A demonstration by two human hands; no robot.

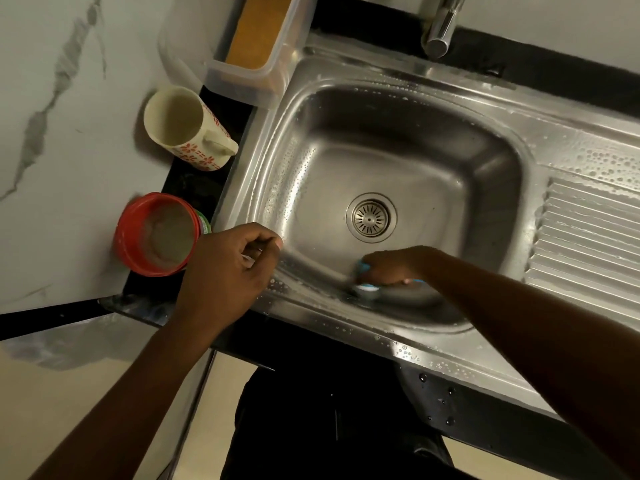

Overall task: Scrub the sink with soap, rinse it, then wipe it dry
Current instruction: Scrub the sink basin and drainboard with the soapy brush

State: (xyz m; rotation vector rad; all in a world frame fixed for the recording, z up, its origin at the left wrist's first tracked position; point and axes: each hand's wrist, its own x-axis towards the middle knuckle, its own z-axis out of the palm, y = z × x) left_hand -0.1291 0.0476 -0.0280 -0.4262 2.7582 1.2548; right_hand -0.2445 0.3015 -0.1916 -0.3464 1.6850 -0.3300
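Right hand [391,268] gripped scrubber [365,289] in sink [381,161]. Left hand [228,268] curled at rim, hold unclear. Risk: wet scrubber could slip; left hand could knock tub [156,233].

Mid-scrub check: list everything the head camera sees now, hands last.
stainless steel sink: one, silver, centre, beaded with droplets
round metal drain strainer: one, silver, basin floor
chrome tap: one, silver, behind basin
clear plastic box: one, yellow-orange inside, beyond sink's left corner
cream mug with red flowers: one, left counter
red round tub: one, left counter, nearer
blue scrubber: one, near basin wall
left hand: one, fingers curled, over left rim
right hand: one, grips blue scrubber
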